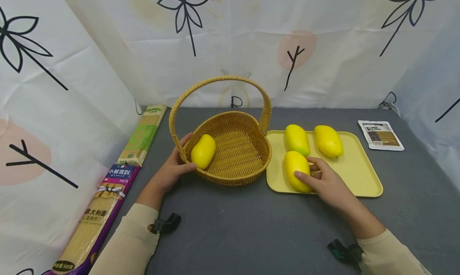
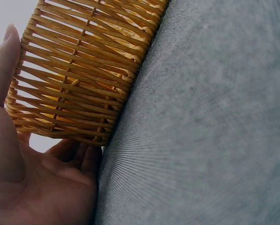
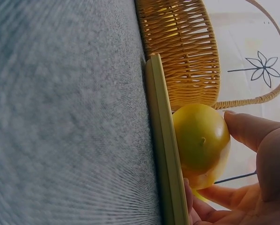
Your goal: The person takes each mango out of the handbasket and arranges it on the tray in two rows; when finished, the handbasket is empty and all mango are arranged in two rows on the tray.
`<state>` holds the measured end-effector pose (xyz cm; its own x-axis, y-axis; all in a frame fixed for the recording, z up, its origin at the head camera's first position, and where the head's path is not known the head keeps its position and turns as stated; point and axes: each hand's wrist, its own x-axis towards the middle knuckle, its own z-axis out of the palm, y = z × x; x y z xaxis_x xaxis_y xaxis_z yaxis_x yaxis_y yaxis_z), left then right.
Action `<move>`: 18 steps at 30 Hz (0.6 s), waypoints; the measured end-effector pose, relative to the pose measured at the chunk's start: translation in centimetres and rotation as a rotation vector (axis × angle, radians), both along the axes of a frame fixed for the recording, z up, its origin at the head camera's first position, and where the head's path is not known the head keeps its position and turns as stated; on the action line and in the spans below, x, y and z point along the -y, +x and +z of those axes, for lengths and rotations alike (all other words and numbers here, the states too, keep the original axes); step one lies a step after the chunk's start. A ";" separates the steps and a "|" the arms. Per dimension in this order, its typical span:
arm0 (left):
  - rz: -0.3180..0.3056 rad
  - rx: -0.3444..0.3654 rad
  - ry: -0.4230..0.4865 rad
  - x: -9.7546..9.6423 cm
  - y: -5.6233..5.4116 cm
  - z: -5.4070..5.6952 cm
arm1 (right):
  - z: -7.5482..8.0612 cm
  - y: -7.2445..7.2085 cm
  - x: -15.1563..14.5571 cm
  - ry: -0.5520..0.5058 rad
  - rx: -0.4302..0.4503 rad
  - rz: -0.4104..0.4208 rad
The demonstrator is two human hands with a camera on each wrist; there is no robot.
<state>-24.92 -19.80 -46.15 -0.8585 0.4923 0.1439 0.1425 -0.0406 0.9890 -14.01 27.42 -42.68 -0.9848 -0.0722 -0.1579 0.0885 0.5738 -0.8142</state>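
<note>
A wicker basket (image 1: pixel 235 179) with a tall arched handle holds one yellow mango (image 1: pixel 203 152) at its left side. My left hand (image 1: pixel 174 167) grips the basket's left side, thumb along the rim and the other fingers round the outside; the left wrist view shows them by the weave. On the yellow tray (image 1: pixel 353 179) lie three more mangoes. My right hand (image 1: pixel 328 183) holds the nearest mango (image 1: pixel 296 171) between thumb and fingers, and it still lies on the tray. Behind it are a mango with a greenish end (image 1: pixel 297 140) and another mango (image 1: pixel 328 141).
Along the left edge of the grey table (image 1: pixel 230 235) lie a purple pasta pack (image 1: pixel 97 215) and a green-labelled noodle pack (image 1: pixel 141 137). A small white packet (image 1: pixel 381 135) lies at the back right. Printed cloth (image 1: pixel 323 75) hangs behind the table.
</note>
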 end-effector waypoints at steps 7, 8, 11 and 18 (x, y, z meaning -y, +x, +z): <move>0.004 0.002 -0.015 0.0 -0.1 0.0 | 0.3 0.1 0.0 0.013 0.008 -0.007; 0.003 0.001 -0.015 0.0 -0.1 0.0 | 0.4 0.1 0.1 0.014 0.009 -0.008; 0.003 -0.005 -0.016 0.0 -0.1 0.0 | 0.4 0.1 0.0 0.020 0.004 -0.004; 0.000 -0.008 -0.010 0.1 -0.1 -0.1 | 0.2 -0.1 -0.4 -0.013 0.000 -0.017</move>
<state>-25.04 -19.88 -46.24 -0.8571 0.4942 0.1456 0.1503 -0.0305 0.9882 -14.08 27.84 -42.45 -0.9860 -0.0572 -0.1566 0.0979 0.5616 -0.8216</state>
